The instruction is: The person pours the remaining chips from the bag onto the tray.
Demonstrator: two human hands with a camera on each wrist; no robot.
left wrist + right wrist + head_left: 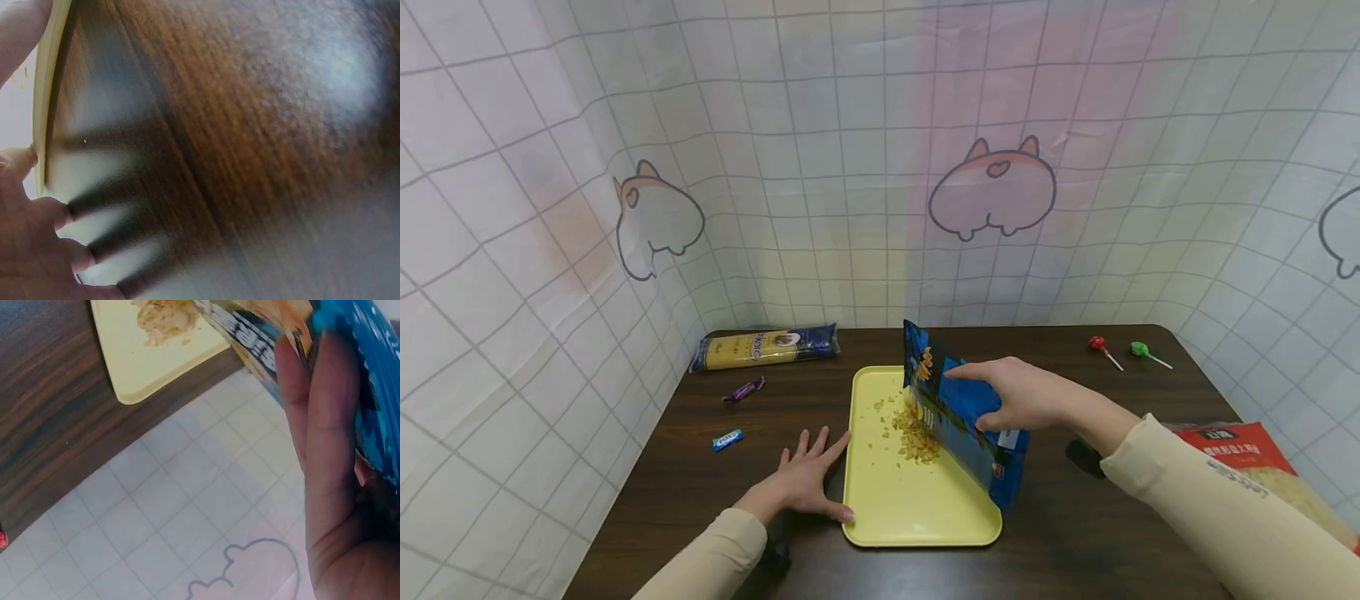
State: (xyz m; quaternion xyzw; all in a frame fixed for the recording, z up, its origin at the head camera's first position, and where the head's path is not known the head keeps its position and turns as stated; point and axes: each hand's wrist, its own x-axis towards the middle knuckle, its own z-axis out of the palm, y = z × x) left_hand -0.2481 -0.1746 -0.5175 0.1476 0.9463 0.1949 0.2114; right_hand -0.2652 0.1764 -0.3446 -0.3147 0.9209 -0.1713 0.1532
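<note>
A yellow tray (895,512) lies on the dark wooden table with a heap of pale golden crumbs or flakes (917,440) on it. My left hand (805,477) is spread beside the tray, its thumb and index fingertip at the tray's left rim; the left wrist view shows the same rim (45,94). With my right hand (1022,396) I grip a blue snack bag (958,433) from above. The bag slants over the tray's right side, its lower edge near the crumbs. In the right wrist view, my fingers (331,425) lie along the bag; its opening is hidden.
A spaghetti pack (767,347) lies at the back left, with a purple-wrapped candy (745,390) and a blue-wrapped one (727,439) nearer. Red (1098,342) and green (1140,349) lollipops lie at the back right. A red bag (1247,448) is partly behind my right sleeve.
</note>
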